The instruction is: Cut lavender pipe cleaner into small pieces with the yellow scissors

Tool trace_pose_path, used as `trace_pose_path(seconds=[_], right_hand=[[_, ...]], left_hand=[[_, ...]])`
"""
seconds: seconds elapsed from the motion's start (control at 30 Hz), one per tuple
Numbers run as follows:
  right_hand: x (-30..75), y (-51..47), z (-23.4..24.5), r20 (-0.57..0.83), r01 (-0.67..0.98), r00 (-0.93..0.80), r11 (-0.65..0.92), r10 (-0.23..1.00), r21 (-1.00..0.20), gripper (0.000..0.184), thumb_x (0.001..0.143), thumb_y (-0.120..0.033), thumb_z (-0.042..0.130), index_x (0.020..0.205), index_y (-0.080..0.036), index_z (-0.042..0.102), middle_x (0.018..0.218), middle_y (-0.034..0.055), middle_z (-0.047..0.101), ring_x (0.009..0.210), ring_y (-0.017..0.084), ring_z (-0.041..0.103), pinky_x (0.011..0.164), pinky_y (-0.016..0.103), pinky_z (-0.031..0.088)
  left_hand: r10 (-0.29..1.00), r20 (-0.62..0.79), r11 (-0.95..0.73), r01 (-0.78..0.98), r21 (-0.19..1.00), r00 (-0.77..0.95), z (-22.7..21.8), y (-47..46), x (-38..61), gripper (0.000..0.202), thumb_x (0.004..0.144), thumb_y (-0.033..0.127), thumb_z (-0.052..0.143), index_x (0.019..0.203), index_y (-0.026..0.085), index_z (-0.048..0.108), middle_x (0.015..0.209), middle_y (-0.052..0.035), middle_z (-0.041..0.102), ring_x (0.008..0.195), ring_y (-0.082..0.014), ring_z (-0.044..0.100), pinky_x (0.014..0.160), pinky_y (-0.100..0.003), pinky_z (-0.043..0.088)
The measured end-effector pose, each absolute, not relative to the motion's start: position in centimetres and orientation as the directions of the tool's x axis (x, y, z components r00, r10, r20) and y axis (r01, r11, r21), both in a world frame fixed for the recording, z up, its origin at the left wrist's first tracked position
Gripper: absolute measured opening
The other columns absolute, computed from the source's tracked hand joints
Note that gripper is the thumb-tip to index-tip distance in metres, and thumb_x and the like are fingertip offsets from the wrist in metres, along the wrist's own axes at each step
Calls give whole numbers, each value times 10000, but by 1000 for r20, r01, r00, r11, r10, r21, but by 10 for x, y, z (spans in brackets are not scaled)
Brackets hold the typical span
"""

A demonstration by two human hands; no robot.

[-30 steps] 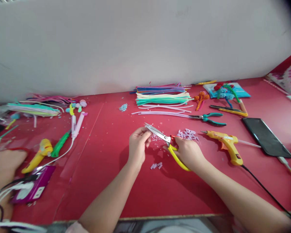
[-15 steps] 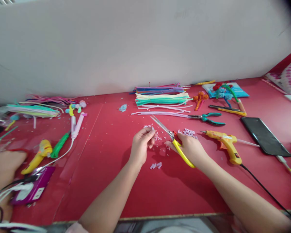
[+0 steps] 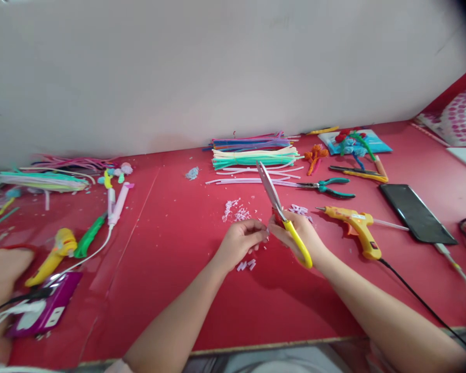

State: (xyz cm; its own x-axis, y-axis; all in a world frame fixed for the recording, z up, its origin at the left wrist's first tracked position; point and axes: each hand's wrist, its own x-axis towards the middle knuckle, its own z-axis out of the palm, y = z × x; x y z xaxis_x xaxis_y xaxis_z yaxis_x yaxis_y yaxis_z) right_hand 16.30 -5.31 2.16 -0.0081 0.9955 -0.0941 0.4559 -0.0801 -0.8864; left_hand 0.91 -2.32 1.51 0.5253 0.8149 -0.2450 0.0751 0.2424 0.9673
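The right hand (image 3: 301,235) is clamped around yellow-handled scissors (image 3: 290,228) over the red counter (image 3: 159,300), partly hiding lilac pieces (image 3: 298,209); the left hand (image 3: 241,239) curls just beside it, whether its grip is closed cannot be told. Farther right lie pliers (image 3: 322,185), a glue gun (image 3: 358,219) and a phone (image 3: 417,213).

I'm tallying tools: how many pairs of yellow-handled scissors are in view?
1: the yellow-handled scissors, held in the person's right grip, blades pointing toward the wall. The blurred far left could hide more.
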Motion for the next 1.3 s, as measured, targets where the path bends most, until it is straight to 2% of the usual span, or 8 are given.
trace_pose_path(seconds=[0.17,0.27,0.47,0.57,0.77,0.93,1.1,1.3], right_hand=[[162,-51,19,-47,560,-6,-36,999,-828,102,670,-248,429,631,-163,471,548,-33,464,513,80,432,481,172,321],[163,-51,20,-44,644,-22,-20,999,-765,147,691,-298,430,665,-164,484,562,-19,499,520,91,455,474,177,306],[165,-52,21,-31,900,35,-45,999,-434,302,672,-486,464,720,-188,479,618,18,553,561,139,520,477,205,262],[162,-52,19,-55,933,35,-52,998,-355,339,680,-527,442,711,-191,472,614,25,559,566,149,536,479,212,255],[157,-53,10,-49,943,22,-36,999,-330,428,698,-606,351,707,-194,467,599,20,569,527,139,526,471,217,242],[157,-53,8,-54,951,13,-29,998,-307,406,707,-587,356,698,-196,465,580,13,564,501,128,509,455,214,225],[156,-53,12,-85,954,12,-37,996,-298,375,717,-548,373,694,-189,476,571,16,555,500,127,512,450,215,220],[157,-53,8,-74,956,10,-32,997,-291,426,708,-600,349,666,-192,465,541,15,538,469,123,489,440,208,208]], left_hand=[[851,-194,168,97,981,488,15,-25,10,140,655,279,587,701,147,585,600,4,529,477,-61,429,440,-177,328],[872,-205,193,71,979,444,14,-23,10,138,643,276,597,691,148,582,565,11,518,441,-57,410,401,-173,307],[967,-201,226,-167,960,154,13,-11,2,187,605,277,631,723,148,567,531,21,512,394,-45,391,347,-161,250],[984,-157,173,-243,955,83,14,-6,-2,188,606,262,626,733,138,566,606,-3,545,407,-35,389,348,-157,235],[993,-109,120,-288,950,55,13,-5,-5,114,633,230,587,701,140,576,502,30,459,409,-37,365,353,-154,225],[993,-114,120,-285,951,37,14,-5,-5,114,631,230,587,704,144,572,481,39,426,406,-38,354,358,-156,223],[992,-119,124,-285,951,34,13,-5,-5,117,624,231,587,698,142,572,484,37,436,402,-37,353,357,-157,220],[992,-119,125,-304,945,39,13,-5,-5,124,615,225,590,708,144,581,521,28,486,408,-34,372,358,-158,225]])
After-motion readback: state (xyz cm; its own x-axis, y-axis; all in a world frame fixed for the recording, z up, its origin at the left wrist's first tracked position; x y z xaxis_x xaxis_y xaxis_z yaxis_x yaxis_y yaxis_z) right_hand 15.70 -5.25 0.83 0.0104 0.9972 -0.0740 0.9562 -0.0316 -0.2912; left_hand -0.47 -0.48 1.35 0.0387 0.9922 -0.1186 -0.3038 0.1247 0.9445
